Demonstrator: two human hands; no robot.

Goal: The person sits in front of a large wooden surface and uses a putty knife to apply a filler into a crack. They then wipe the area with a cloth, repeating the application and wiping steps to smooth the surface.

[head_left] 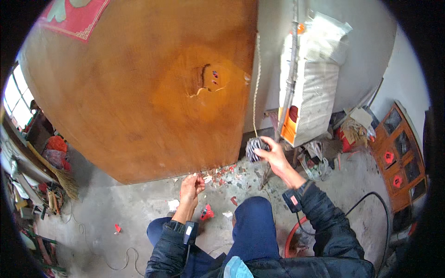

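Note:
In my right hand (274, 160) is a round bundle (256, 149) with dark and pale grey stripes, like a wound ball of cord; my fingers close on its right side. A thin pale braided rope (257, 83) hangs down to the top of it. My left hand (191, 189) is low, by the bottom edge of a large brown wooden panel (153, 106). Its fingers are curled together, and whatever they hold is too small to make out. Around a torn hole (211, 78), the panel's surface is split and peeled.
Red and white scraps (225, 175) litter the concrete floor along the panel. A stick (291, 69) stands before a white wrapped bundle (317, 88). At the left lies a straw broom (62, 178); a red hoop-like rim (291, 236) sits beside my right knee. Orange doors (398, 157) lean at the right.

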